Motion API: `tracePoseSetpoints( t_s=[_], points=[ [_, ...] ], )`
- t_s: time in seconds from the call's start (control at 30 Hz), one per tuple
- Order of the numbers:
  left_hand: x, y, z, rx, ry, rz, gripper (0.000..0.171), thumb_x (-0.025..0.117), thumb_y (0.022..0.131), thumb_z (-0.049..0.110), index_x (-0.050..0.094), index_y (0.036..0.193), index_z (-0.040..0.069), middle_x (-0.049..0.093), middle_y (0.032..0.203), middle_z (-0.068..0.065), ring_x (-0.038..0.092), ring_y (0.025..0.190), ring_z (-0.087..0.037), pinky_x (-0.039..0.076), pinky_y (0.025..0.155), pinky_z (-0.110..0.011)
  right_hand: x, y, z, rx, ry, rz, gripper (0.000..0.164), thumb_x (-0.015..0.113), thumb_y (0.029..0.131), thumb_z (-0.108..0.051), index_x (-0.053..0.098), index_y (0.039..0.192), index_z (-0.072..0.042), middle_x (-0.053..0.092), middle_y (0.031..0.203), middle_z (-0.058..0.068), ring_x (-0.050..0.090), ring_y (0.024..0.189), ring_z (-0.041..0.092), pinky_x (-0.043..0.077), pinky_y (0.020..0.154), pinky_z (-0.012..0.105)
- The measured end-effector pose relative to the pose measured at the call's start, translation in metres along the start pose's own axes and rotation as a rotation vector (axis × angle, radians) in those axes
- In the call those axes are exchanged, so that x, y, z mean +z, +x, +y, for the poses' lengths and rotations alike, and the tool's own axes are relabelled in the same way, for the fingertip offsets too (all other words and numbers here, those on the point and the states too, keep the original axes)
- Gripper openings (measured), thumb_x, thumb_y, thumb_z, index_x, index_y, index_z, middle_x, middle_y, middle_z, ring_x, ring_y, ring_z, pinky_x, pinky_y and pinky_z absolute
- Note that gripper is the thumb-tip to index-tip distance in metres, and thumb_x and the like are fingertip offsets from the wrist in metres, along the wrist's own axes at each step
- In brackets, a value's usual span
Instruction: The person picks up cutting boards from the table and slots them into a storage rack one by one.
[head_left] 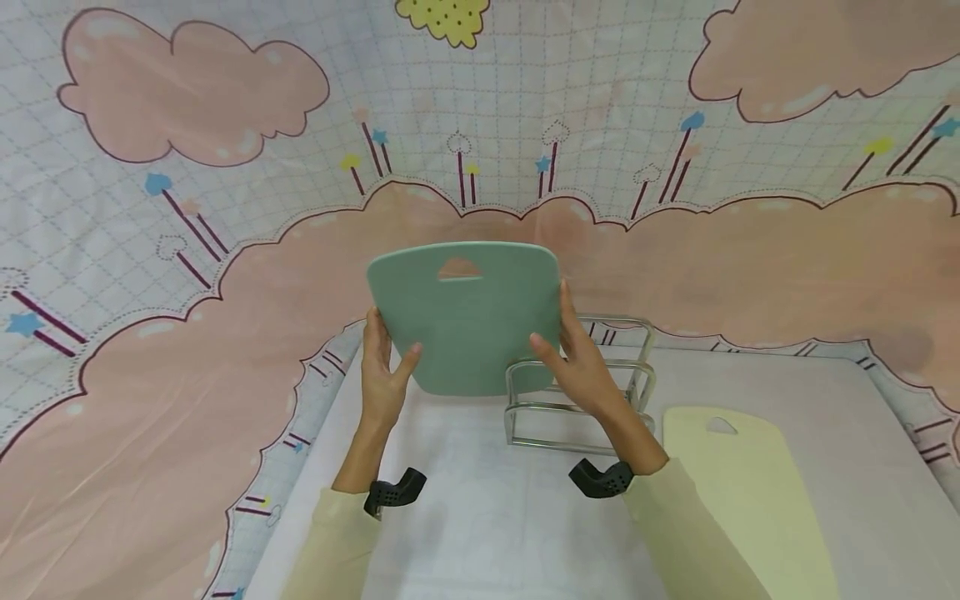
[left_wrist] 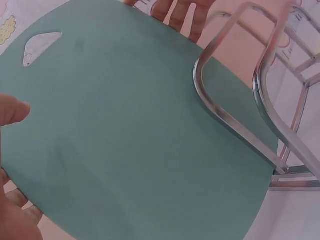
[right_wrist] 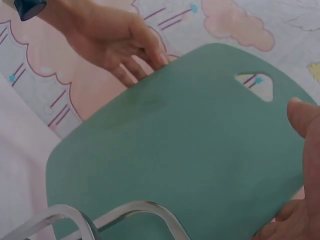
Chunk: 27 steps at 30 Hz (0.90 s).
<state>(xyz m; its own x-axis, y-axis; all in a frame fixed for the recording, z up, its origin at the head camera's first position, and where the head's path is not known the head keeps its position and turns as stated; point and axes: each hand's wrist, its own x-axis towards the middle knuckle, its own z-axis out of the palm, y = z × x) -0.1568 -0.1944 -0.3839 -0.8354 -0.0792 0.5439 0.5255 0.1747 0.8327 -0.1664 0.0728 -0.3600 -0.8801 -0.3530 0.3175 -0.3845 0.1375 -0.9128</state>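
Observation:
Both hands hold a green cutting board (head_left: 465,325) upright, its slotted handle hole at the top. My left hand (head_left: 384,379) pinches the left edge, thumb on the near face and fingers behind. At the right edge, my right hand (head_left: 585,362) grips it the same way, seen closely in the right wrist view (right_wrist: 307,150). A metal wire rack (head_left: 540,407) stands on the table below the right hand. Its bars overlap the board's lower right corner in the head view; in the left wrist view a curved bar (left_wrist: 225,117) crosses the board's face.
A pale yellow cutting board (head_left: 738,483) lies flat on the white table (head_left: 480,517), right of the rack and partly under the right sleeve. Behind the table hangs a cloth (head_left: 262,333) printed with clouds and stars.

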Motion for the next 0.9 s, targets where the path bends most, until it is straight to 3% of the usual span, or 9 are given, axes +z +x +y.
tracePoseSetpoints(
  t_s=[0.5, 0.9],
  points=[
    [0.014, 0.001, 0.006, 0.006, 0.022, -0.073, 0.073, 0.056, 0.089, -0.011, 0.012, 0.148, -0.01, 0.015, 0.152, -0.025, 0.012, 0.143, -0.034, 0.009, 0.113, -0.051, -0.017, -0.009, -0.005, 0.037, -0.089, 0.041, 0.08, 0.05, 0.1, -0.018, -0.01, 0.152, -0.012, -0.008, 0.159, 0.009, 0.009, 0.143, 0.029, 0.019, 0.112, 0.048],
    [0.027, 0.0, 0.008, 0.01, 0.012, -0.115, 0.074, 0.058, 0.088, -0.01, 0.013, 0.148, -0.009, 0.021, 0.148, -0.028, 0.017, 0.141, -0.036, 0.011, 0.113, -0.051, -0.029, -0.016, -0.007, 0.039, -0.081, 0.078, 0.081, 0.051, 0.099, -0.013, -0.01, 0.152, -0.013, -0.005, 0.159, 0.007, 0.01, 0.143, 0.032, 0.017, 0.112, 0.052]
  ],
)
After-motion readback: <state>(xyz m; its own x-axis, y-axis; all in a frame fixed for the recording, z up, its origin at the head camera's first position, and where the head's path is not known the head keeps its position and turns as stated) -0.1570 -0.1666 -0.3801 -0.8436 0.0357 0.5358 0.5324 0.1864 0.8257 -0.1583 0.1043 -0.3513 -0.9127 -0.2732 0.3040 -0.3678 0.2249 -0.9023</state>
